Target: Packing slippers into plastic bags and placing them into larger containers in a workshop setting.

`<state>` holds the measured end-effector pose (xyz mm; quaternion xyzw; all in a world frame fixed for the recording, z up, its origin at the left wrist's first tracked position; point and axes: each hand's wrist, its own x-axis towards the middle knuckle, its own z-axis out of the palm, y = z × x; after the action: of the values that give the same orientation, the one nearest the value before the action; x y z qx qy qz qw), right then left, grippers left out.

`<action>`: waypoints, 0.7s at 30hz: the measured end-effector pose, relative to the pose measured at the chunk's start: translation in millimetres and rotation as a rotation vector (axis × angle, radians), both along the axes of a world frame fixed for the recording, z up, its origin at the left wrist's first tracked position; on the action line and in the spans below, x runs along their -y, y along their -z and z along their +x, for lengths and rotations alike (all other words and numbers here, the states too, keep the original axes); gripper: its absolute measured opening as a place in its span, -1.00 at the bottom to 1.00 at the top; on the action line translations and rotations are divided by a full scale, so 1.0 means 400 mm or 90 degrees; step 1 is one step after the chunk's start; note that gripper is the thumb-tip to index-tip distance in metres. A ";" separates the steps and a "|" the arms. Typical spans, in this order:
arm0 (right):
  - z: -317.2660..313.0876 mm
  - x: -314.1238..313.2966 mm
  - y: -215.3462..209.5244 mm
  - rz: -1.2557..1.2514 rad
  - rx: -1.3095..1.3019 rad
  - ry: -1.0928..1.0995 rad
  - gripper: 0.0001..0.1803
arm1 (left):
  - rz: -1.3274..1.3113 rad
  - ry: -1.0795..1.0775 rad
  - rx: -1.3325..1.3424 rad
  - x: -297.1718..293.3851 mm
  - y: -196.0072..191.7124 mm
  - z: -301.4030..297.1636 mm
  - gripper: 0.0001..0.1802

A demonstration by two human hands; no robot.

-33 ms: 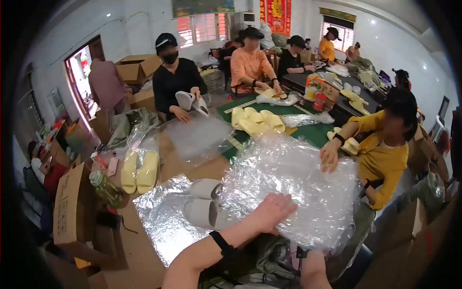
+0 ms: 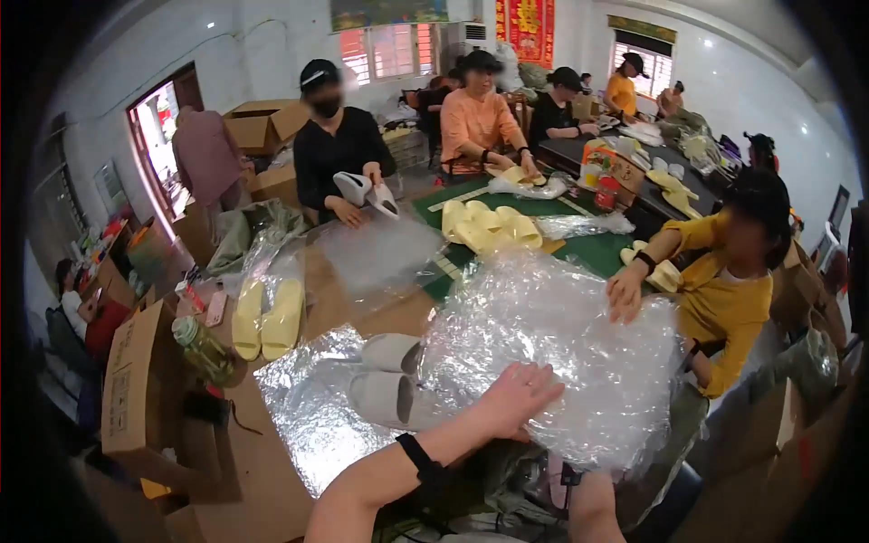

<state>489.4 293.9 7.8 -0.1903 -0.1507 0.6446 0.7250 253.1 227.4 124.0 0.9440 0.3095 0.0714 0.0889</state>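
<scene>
A pile of clear plastic bags (image 2: 579,362) covers the near right of the table. My left hand (image 2: 523,396) rests flat on its near left part, fingers stretched out. My right hand is hidden under the near edge of the plastic; its forearm (image 2: 593,507) comes in from below, so I cannot see its fingers. Left of the bags lies a pair of light grey slippers (image 2: 382,396), partly inside clear plastic, on a shiny silvery sheet of plastic (image 2: 312,425). A co-worker's hand (image 2: 625,294) touches the far right of the pile.
Pale yellow slippers (image 2: 281,317) lie at the left by a green bottle (image 2: 201,348) and an open cardboard box (image 2: 131,398). More yellow slippers (image 2: 489,226) sit on a green mat (image 2: 579,249). Across the table, a person in black (image 2: 339,149) holds grey-white slippers (image 2: 367,192).
The whole scene sits slightly farther right in the picture. My left hand stays flat on the bags, and my right hand stays hidden.
</scene>
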 end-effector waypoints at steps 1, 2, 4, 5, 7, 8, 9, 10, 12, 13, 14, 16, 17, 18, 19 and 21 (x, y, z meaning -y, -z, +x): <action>-0.019 -0.007 0.002 0.000 0.005 -0.021 -0.65 | -0.003 -0.015 0.002 0.008 -0.012 -0.005 0.26; -0.043 -0.014 0.004 0.000 0.010 -0.045 -0.65 | 0.009 -0.014 0.022 0.019 -0.031 -0.013 0.25; -0.105 -0.024 0.014 -0.004 0.017 -0.104 -0.65 | 0.015 -0.041 0.043 0.055 -0.081 -0.033 0.25; -0.143 -0.027 0.021 -0.006 0.020 -0.137 -0.65 | 0.063 -0.055 0.047 0.075 -0.100 -0.044 0.24; -0.232 -0.022 0.037 -0.011 0.024 -0.210 -0.65 | 0.150 -0.085 0.043 0.113 -0.133 -0.067 0.25; -0.278 -0.016 0.046 -0.013 0.026 -0.248 -0.65 | 0.145 -0.116 0.038 0.139 -0.143 -0.077 0.25; -0.320 -0.010 0.053 -0.014 0.027 -0.280 -0.65 | 0.199 -0.158 0.034 0.164 -0.157 -0.086 0.26; -0.361 -0.002 0.058 -0.014 0.027 -0.312 -0.65 | 0.254 -0.199 0.026 0.191 -0.171 -0.100 0.27; -0.437 0.014 0.059 -0.007 0.027 -0.372 -0.65 | 0.282 -0.264 -0.003 0.257 -0.220 -0.151 0.29; -0.466 0.019 0.059 -0.003 0.028 -0.394 -0.65 | 0.210 -0.334 -0.041 0.290 -0.254 -0.177 0.29; -0.485 0.022 0.060 0.001 0.032 -0.411 -0.65 | 0.136 -0.400 -0.076 0.319 -0.283 -0.201 0.30; -0.518 0.029 0.063 0.009 0.038 -0.443 -0.65 | 0.136 -0.456 -0.116 0.375 -0.324 -0.249 0.35; -0.524 0.028 0.066 0.011 0.043 -0.451 -0.65 | 0.048 -0.507 -0.109 0.393 -0.338 -0.267 0.38; -0.547 0.031 0.064 0.017 0.042 -0.469 -0.65 | -0.037 -0.566 -0.107 0.417 -0.349 -0.286 0.41; -0.567 0.033 0.062 0.023 0.041 -0.484 -0.65 | -0.050 -0.600 -0.082 0.432 -0.345 -0.306 0.43; -0.614 0.039 0.055 0.039 0.036 -0.518 -0.65 | -0.086 -0.632 -0.038 0.453 -0.331 -0.354 0.42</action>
<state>243.9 278.4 -14.1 -0.1116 -0.2527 0.8684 0.4118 111.5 46.1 256.4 0.6766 0.7277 0.0582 0.0962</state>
